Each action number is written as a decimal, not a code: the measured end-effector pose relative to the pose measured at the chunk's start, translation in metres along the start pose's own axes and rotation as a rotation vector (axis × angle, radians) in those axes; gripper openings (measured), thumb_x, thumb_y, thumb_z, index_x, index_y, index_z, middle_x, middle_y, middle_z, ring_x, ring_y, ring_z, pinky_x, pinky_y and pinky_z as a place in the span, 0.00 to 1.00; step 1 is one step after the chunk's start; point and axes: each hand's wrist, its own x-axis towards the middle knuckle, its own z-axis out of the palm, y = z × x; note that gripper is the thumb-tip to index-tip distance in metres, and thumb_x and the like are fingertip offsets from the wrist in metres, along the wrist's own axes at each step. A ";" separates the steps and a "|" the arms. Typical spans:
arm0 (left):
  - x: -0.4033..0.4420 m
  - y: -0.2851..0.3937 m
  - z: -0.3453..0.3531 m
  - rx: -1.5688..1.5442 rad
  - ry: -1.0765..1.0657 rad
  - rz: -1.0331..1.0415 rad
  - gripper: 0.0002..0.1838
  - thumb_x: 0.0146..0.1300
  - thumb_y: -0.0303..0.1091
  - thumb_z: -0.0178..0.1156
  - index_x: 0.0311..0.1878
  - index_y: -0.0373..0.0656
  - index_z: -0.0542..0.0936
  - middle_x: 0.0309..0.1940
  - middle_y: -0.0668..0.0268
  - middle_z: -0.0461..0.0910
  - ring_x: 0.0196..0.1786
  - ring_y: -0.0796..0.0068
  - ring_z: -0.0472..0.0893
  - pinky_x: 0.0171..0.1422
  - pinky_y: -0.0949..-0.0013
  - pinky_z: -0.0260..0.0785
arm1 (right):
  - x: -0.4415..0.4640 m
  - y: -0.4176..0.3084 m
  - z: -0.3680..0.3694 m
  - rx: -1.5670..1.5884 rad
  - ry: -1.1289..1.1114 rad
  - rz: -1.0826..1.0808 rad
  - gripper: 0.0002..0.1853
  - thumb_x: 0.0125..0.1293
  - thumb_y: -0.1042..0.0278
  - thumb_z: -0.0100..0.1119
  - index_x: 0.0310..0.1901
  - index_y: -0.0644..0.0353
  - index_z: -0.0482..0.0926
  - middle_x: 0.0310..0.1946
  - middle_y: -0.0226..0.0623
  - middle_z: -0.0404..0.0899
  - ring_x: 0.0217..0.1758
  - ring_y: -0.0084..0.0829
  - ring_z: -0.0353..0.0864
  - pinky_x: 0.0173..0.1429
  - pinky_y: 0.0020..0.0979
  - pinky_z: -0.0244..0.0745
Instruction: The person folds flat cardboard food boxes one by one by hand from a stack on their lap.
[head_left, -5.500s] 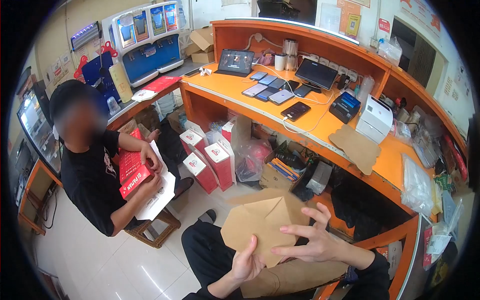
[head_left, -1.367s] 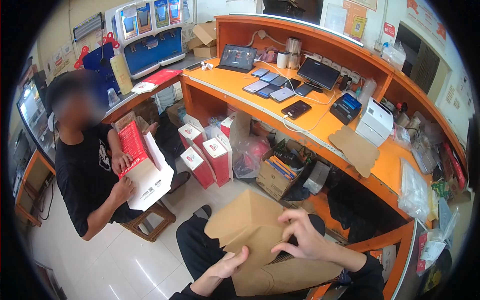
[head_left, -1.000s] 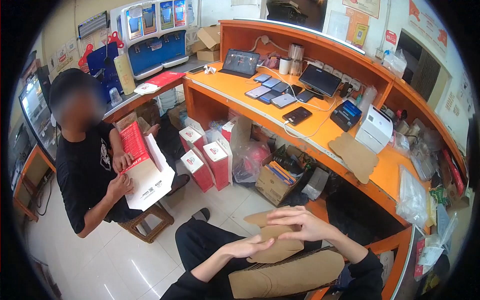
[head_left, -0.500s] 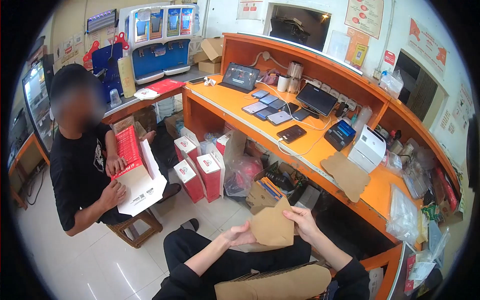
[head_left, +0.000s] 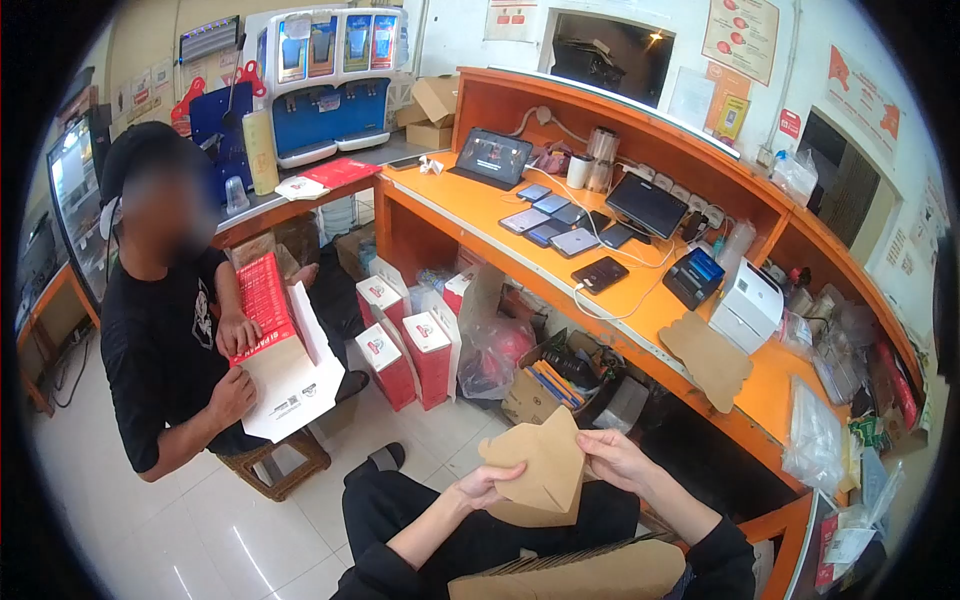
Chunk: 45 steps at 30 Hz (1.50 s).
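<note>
A brown cardboard piece (head_left: pixel 540 462), partly folded with flaps sticking up, is held over my lap. My left hand (head_left: pixel 482 485) grips its left edge, thumb on the near face. At its right edge, my right hand (head_left: pixel 612 460) pinches a flap between thumb and fingers. Below, a stack of flat brown cardboard (head_left: pixel 570 575) lies on my lap, close to my body. On the left, a seated person (head_left: pixel 160 340) in black holds a red and white box sheet (head_left: pixel 290 385) with both hands.
An orange counter (head_left: pixel 640 300) runs across the middle and right, bearing phones, a tablet (head_left: pixel 492 157), a white printer (head_left: pixel 745 310) and a flat brown cardboard piece (head_left: pixel 705 360). Red and white boxes (head_left: pixel 428 350) stand on the floor beside a carton (head_left: pixel 530 398). A wooden stool (head_left: pixel 275 470) is under the person.
The brown piece has turned in my hands, and its flaps now spread differently. My view has shifted slightly. The other person still holds the red and white sheet.
</note>
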 end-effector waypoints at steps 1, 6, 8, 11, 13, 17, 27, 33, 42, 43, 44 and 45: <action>-0.003 0.000 -0.001 0.025 0.020 -0.005 0.29 0.64 0.31 0.56 0.67 0.40 0.59 0.63 0.56 0.66 0.66 0.58 0.66 0.70 0.53 0.56 | 0.001 0.002 0.004 -0.027 0.018 -0.022 0.14 0.68 0.62 0.55 0.46 0.63 0.81 0.41 0.30 0.81 0.44 0.19 0.77 0.48 0.22 0.70; -0.007 -0.003 0.002 0.047 -0.001 0.034 0.28 0.64 0.31 0.57 0.66 0.38 0.61 0.62 0.56 0.68 0.64 0.60 0.68 0.68 0.55 0.60 | -0.004 -0.007 0.036 -0.588 0.266 -0.328 0.10 0.64 0.70 0.58 0.42 0.69 0.81 0.37 0.33 0.83 0.35 0.20 0.80 0.36 0.21 0.73; -0.008 0.002 0.015 0.094 0.086 0.030 0.28 0.64 0.32 0.58 0.65 0.38 0.62 0.60 0.57 0.69 0.62 0.63 0.71 0.66 0.58 0.64 | -0.008 -0.008 0.039 -0.822 0.340 -0.425 0.10 0.62 0.74 0.59 0.43 0.69 0.81 0.38 0.36 0.84 0.36 0.22 0.82 0.35 0.22 0.75; -0.012 0.011 0.037 0.221 0.246 0.035 0.28 0.62 0.32 0.61 0.63 0.39 0.64 0.57 0.60 0.72 0.58 0.67 0.74 0.62 0.63 0.68 | -0.015 -0.013 0.046 -1.057 0.362 -0.555 0.11 0.59 0.78 0.59 0.44 0.67 0.81 0.42 0.42 0.83 0.41 0.26 0.84 0.41 0.24 0.77; -0.014 0.014 0.040 0.335 0.283 0.052 0.28 0.59 0.31 0.64 0.62 0.38 0.66 0.55 0.60 0.74 0.55 0.66 0.76 0.61 0.63 0.69 | -0.018 -0.017 0.051 -1.115 0.266 -0.763 0.12 0.58 0.78 0.59 0.45 0.64 0.81 0.44 0.44 0.81 0.45 0.29 0.84 0.46 0.25 0.78; -0.005 0.002 0.034 0.359 0.271 0.004 0.29 0.59 0.31 0.64 0.62 0.38 0.66 0.56 0.60 0.74 0.57 0.68 0.74 0.61 0.64 0.67 | -0.022 -0.012 0.031 -1.280 0.078 -0.781 0.19 0.57 0.79 0.57 0.52 0.59 0.78 0.52 0.42 0.78 0.52 0.35 0.80 0.53 0.28 0.77; 0.023 -0.037 -0.009 0.347 0.294 -0.093 0.28 0.60 0.30 0.62 0.64 0.41 0.65 0.57 0.62 0.72 0.60 0.68 0.72 0.63 0.64 0.66 | -0.020 0.010 0.000 -1.563 -0.185 -0.696 0.26 0.56 0.79 0.55 0.58 0.51 0.73 0.60 0.29 0.72 0.55 0.32 0.77 0.53 0.30 0.78; 0.028 -0.043 -0.018 0.214 0.225 -0.168 0.28 0.60 0.29 0.62 0.63 0.41 0.65 0.58 0.62 0.72 0.60 0.67 0.72 0.64 0.63 0.65 | -0.021 0.012 -0.019 -1.337 -0.258 -0.699 0.24 0.51 0.83 0.54 0.52 0.54 0.78 0.57 0.33 0.74 0.54 0.32 0.78 0.54 0.29 0.78; 0.023 -0.048 -0.019 0.204 0.177 -0.232 0.30 0.59 0.31 0.64 0.63 0.41 0.64 0.57 0.64 0.72 0.59 0.69 0.72 0.63 0.65 0.65 | -0.030 0.029 -0.027 -1.373 -0.253 -0.864 0.13 0.51 0.83 0.54 0.40 0.65 0.79 0.50 0.36 0.79 0.52 0.32 0.80 0.53 0.29 0.78; 0.024 -0.050 -0.020 0.214 0.171 -0.227 0.30 0.59 0.31 0.64 0.63 0.41 0.64 0.57 0.64 0.72 0.59 0.70 0.72 0.64 0.65 0.65 | -0.032 0.028 -0.027 -1.328 -0.247 -0.843 0.13 0.50 0.84 0.54 0.39 0.65 0.80 0.50 0.37 0.79 0.51 0.33 0.80 0.51 0.29 0.79; 0.023 -0.050 -0.022 0.221 0.151 -0.232 0.29 0.59 0.30 0.64 0.63 0.41 0.65 0.57 0.63 0.72 0.60 0.69 0.72 0.64 0.65 0.64 | -0.033 0.027 -0.024 -1.278 -0.243 -0.826 0.13 0.49 0.84 0.54 0.38 0.65 0.80 0.50 0.38 0.79 0.51 0.33 0.81 0.49 0.29 0.80; 0.022 -0.047 -0.023 0.230 0.132 -0.237 0.29 0.59 0.29 0.63 0.63 0.41 0.65 0.58 0.63 0.72 0.60 0.69 0.71 0.65 0.64 0.63 | -0.034 0.026 -0.020 -1.227 -0.240 -0.809 0.13 0.49 0.85 0.54 0.37 0.65 0.80 0.51 0.38 0.79 0.50 0.34 0.81 0.47 0.29 0.81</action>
